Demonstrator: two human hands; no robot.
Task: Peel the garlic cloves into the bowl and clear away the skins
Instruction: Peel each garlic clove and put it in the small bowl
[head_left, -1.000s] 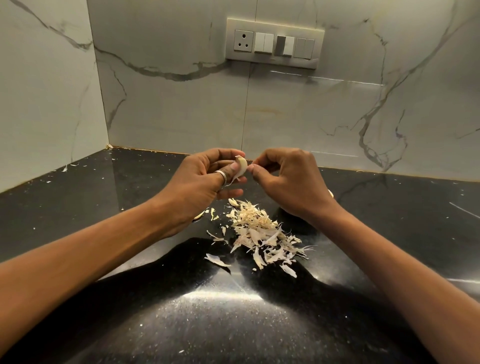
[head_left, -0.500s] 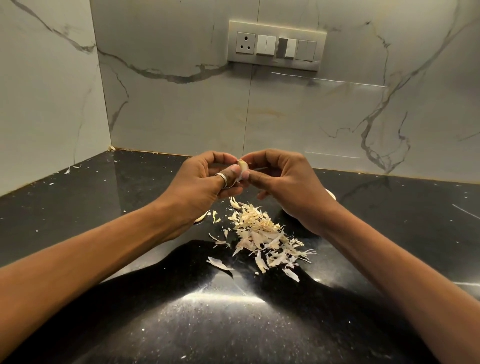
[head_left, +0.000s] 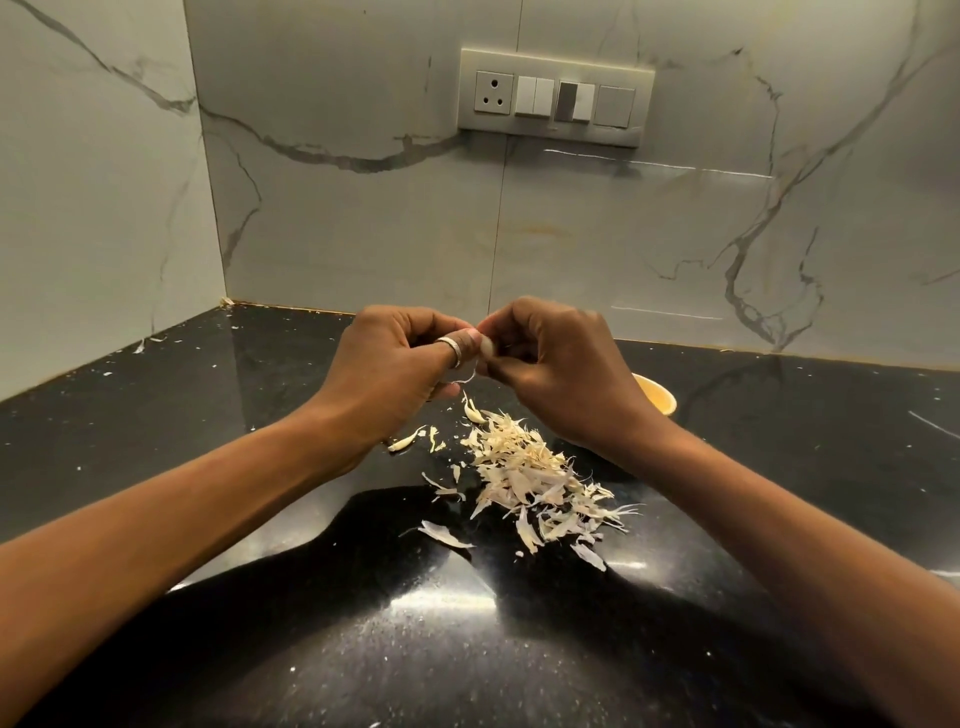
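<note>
- You hold your left hand (head_left: 395, 364) and right hand (head_left: 561, 369) above the black counter (head_left: 208, 415). The knuckles nearly meet, and the fingers of both hands curl inward.
- The garlic clove (head_left: 487, 345) sits between the 2 hands as a small pale blur. Your left thumb tip presses on it from one side. Your right thumb and forefinger pinch it from the other.
- You cannot tell how much of the clove is bare, because it is blurred and mostly covered by your fingers.
- A ring (head_left: 451, 349) circles your left thumb, just beside the clove.
- A thin curl of skin (head_left: 466, 378) hangs from the clove, just below your left thumb.
- The pile of skins (head_left: 530, 478) lies on the counter below both hands and nearer to you, mostly beside your right wrist.
- A few loose flakes lie apart from the pile towards your left forearm. 1 larger flake (head_left: 444, 535) lies closer to you.
- The yellow bowl (head_left: 660, 397) stands on the counter just past your right wrist, on its outer side. Only part of its rim shows, and your hand hides what is inside.
- A switch plate (head_left: 556, 96) sits on the marble wall (head_left: 363, 234), well above and beyond both hands.
</note>
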